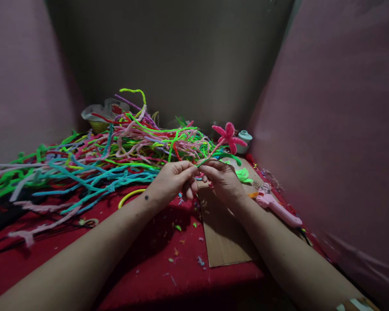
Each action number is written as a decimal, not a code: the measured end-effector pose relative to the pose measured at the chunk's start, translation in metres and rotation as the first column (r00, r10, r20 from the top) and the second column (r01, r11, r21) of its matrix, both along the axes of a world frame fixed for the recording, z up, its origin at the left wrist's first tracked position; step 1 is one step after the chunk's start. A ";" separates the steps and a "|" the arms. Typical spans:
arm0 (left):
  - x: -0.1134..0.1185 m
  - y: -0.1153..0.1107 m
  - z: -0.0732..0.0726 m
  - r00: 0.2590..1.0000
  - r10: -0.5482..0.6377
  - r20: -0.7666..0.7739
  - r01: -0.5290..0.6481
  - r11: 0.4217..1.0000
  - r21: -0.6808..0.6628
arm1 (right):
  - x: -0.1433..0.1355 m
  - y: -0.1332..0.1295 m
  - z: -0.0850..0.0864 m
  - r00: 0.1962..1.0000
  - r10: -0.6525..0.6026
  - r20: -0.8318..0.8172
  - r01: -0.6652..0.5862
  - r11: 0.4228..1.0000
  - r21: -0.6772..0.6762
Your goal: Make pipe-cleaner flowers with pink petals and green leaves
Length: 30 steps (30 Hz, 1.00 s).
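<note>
A pink pipe-cleaner flower (228, 137) with several fuzzy petals stands at the upper end of a stem (214, 151), pale pink near the bloom and green lower down. My left hand (178, 176) pinches the low green end between thumb and forefinger. Right beside it, my right hand (221, 175) is closed on the same stem, its fingertips almost touching the left ones. A green leaf-like loop (231, 157) sticks out to the right above the right hand. The fingertips partly hide the stem's lower end.
A large heap of colourful pipe cleaners (116, 151) spreads over the red cloth (142, 268) on the left. Cardboard (223, 237) lies under my right hand. To the right are a pink glue gun (278, 207) and a pale bottle (244, 140). Fuzzy scraps are scattered about.
</note>
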State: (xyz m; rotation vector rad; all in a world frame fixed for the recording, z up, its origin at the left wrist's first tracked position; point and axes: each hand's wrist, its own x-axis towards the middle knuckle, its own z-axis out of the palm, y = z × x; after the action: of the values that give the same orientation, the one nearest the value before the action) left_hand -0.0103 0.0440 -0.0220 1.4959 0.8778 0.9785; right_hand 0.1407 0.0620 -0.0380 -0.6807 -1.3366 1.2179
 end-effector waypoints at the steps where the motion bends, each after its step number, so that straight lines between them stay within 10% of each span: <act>1: 0.001 0.000 -0.002 0.993 0.092 -0.079 -0.084 0.992 0.096 | 0.000 0.001 -0.001 1.000 -0.020 0.012 0.020 1.000 -0.009; 7: 0.002 -0.002 -0.015 0.783 0.523 -0.337 -0.239 0.752 0.614 | -0.002 -0.005 0.000 0.972 -0.160 0.175 0.156 0.987 0.033; 16: 0.002 0.000 -0.005 0.994 0.105 -0.003 -0.104 0.991 0.086 | 0.001 -0.009 0.005 0.955 -0.124 0.269 0.104 0.991 0.085; 23: -0.012 0.006 -0.001 0.941 -0.218 0.257 0.264 0.951 -0.161 | -0.001 -0.001 -0.004 0.989 0.143 0.023 -0.142 0.988 -0.067; 30: -0.010 0.003 -0.004 0.886 -0.249 0.391 0.354 0.908 -0.225 | -0.004 -0.008 0.002 0.963 0.236 -0.131 -0.237 0.971 0.010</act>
State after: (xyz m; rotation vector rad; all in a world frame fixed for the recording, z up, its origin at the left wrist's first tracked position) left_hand -0.0199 0.0470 -0.0255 1.1151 0.4792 0.8089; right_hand 0.1362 0.0537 -0.0363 -0.4439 -1.3318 1.4328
